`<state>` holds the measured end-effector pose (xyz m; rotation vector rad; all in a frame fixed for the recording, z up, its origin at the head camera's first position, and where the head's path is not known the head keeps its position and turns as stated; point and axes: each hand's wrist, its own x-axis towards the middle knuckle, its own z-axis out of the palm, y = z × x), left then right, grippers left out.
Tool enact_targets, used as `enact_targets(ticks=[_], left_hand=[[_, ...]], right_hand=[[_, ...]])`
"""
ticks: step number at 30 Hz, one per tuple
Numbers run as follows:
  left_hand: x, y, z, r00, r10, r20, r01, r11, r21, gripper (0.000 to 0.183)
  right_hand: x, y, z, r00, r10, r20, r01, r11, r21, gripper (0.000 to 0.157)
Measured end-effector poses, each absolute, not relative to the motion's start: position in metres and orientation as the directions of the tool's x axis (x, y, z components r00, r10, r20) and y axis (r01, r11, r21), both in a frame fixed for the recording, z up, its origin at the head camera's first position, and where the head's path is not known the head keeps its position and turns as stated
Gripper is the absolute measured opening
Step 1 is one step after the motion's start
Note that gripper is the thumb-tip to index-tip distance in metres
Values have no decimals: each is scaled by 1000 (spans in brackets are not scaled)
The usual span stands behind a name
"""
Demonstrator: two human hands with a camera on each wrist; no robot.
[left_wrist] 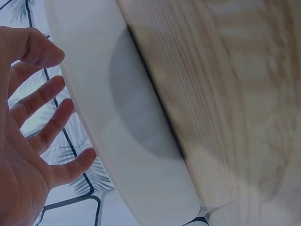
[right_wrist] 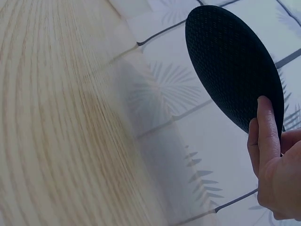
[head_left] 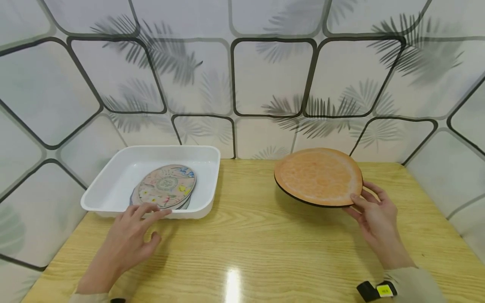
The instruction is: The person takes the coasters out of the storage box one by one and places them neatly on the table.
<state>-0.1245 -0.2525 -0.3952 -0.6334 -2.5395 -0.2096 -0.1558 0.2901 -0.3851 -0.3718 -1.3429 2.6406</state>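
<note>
Where the left hand point(head_left: 132, 231) reaches over the near rim of the white tray point(head_left: 207, 166), its grip is loose and holds nothing, the fingers spread and slightly bent; whether a fingertip touches the rim, I cannot tell. Inside the tray, toward its near side, a round floral mat point(head_left: 166, 185) lies on top of at least one other, whose edge point(head_left: 186, 204) shows from beneath. Bare wood grain of the counter point(head_left: 242, 227) separates the tray from an orange disc point(head_left: 318, 176) well apart to the right, raised off the surface and tilted. The right hand point(head_left: 375, 214) has its grip on the disc's near right edge, thumb above and fingers against the dark, textured underside point(right_wrist: 230, 61). A yellow label point(head_left: 384, 290) shows at the right sleeve point(head_left: 413, 280).
</note>
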Motion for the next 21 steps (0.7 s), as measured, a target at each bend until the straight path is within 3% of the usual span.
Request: enact_targets(ticks=[21], left_hand=[[-124,-251,-393,-784,393,481,464,885,32,55]], right_hand=[[-145,331,-396,-906,344,-248,-52,-670,-740,52]])
